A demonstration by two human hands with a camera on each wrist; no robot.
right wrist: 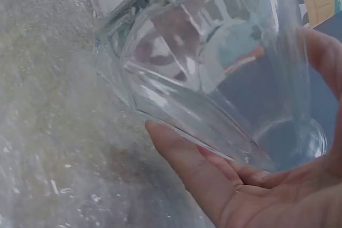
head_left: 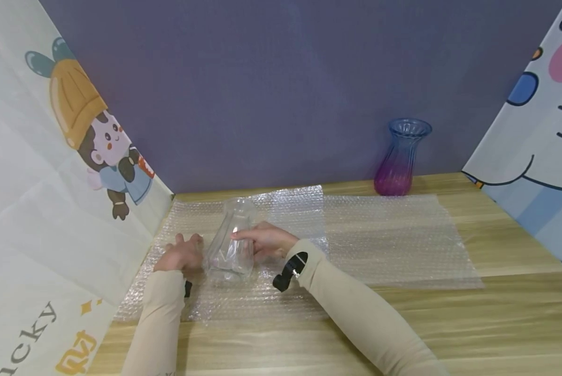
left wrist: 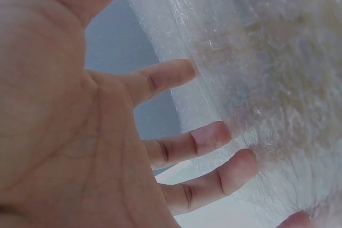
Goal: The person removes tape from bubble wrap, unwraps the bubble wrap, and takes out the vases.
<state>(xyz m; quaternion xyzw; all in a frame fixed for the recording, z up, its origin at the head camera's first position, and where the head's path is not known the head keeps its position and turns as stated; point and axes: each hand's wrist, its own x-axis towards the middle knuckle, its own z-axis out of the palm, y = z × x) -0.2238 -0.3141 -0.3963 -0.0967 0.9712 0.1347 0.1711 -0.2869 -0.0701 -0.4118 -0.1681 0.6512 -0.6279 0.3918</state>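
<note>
A clear faceted glass vase [head_left: 232, 245] lies slanted over the left part of the bubble wrap [head_left: 304, 219], its broader end toward the person. My right hand [head_left: 270, 241] grips its side, thumb on top; in the right wrist view the fingers [right wrist: 184, 158] curl under the glass [right wrist: 176, 73]. Left of the vase is my left hand [head_left: 181, 253], palm down. Its fingers [left wrist: 206, 137] are spread and nearly straight in the left wrist view, with the tips right at the bubble wrap [left wrist: 283, 78].
At the back right stands a ribbed vase [head_left: 398, 162], blue at the top and magenta below. Bubble wrap extends rightward over the wooden table [head_left: 511, 303]. A purple-grey panel [head_left: 281, 94] closes off the back, with printed cloths [head_left: 50, 209] at the sides.
</note>
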